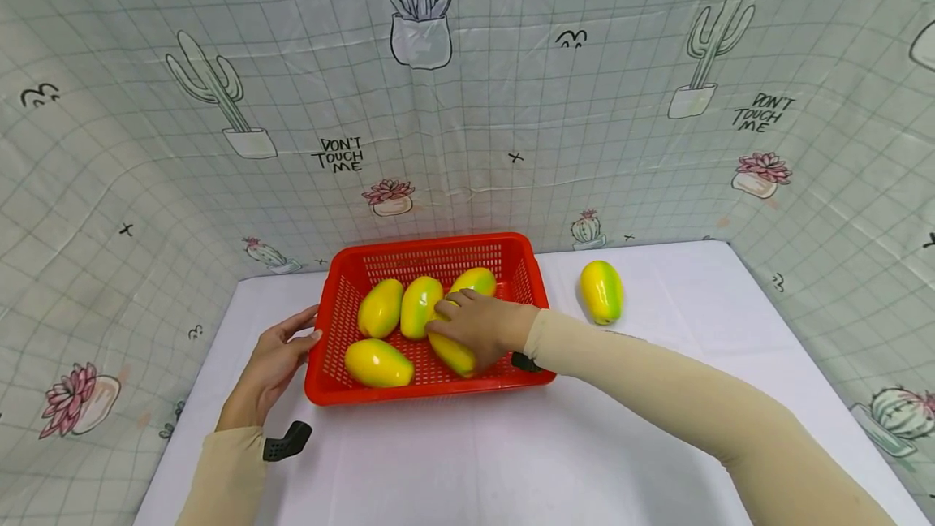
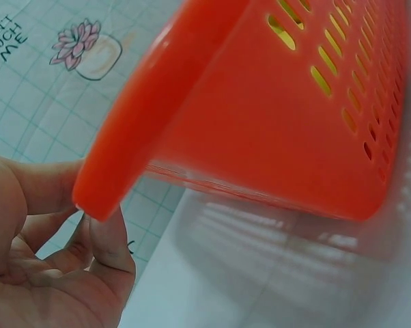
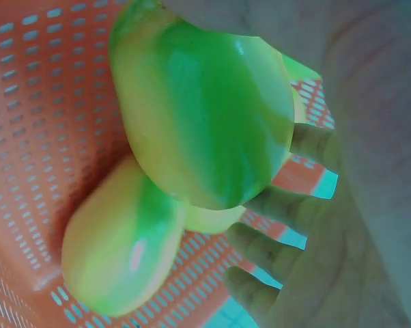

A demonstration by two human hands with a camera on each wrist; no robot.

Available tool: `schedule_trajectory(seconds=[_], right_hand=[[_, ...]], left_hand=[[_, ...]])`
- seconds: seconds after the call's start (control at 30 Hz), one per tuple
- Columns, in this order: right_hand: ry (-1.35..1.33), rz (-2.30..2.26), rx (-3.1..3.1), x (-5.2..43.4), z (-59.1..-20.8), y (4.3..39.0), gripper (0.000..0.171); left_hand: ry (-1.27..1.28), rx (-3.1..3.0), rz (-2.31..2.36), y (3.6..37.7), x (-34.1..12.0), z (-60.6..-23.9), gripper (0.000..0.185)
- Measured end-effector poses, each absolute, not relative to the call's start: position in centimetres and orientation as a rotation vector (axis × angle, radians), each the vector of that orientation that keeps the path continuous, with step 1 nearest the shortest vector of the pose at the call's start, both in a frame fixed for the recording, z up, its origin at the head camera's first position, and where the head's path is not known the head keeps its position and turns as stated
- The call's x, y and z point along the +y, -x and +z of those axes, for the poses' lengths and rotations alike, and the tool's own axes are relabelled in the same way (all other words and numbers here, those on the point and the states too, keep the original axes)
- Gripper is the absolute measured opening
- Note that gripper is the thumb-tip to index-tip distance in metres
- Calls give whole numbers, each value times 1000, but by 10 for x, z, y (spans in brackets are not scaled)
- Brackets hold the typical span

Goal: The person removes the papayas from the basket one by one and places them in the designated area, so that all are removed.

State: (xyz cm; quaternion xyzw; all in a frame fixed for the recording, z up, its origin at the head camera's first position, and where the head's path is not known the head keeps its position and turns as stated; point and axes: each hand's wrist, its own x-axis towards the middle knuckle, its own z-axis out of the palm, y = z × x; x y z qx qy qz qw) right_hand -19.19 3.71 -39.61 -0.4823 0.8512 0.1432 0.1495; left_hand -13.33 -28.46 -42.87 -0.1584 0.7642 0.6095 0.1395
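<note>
A red slotted basket (image 1: 431, 243) stands in the middle of the white table. Several yellow-green mangoes lie in it. My right hand (image 1: 478, 323) reaches in from the right and grips one mango (image 1: 453, 354) near the basket's front wall. In the right wrist view that mango (image 3: 199, 109) fills the palm, with my right hand (image 3: 342, 225) curled round it above another mango (image 3: 117, 253). My left hand (image 1: 273, 360) rests against the basket's left rim with fingers fairly straight and the thumb touching the edge. The left wrist view shows my left hand (image 2: 55, 273) just under the rim of the basket (image 2: 260, 123).
One more mango (image 1: 601, 291) lies on the table (image 1: 511, 461) to the right of the basket. A cactus-print cloth wall (image 1: 467, 104) closes off the back and both sides. Black wrist mounts (image 1: 286, 441) sit at both forearms.
</note>
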Motion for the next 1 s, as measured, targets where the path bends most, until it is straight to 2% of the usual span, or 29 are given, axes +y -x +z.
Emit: schedule_trajectory(seconds=[0.7, 1.0], right_hand=[[1462, -268, 2697, 120, -355, 201, 89], [1337, -444, 2794, 165, -347, 202, 96]], left_hand=[[453, 2216, 1763, 132, -283, -429, 61], [454, 2210, 1772, 132, -284, -431, 61]])
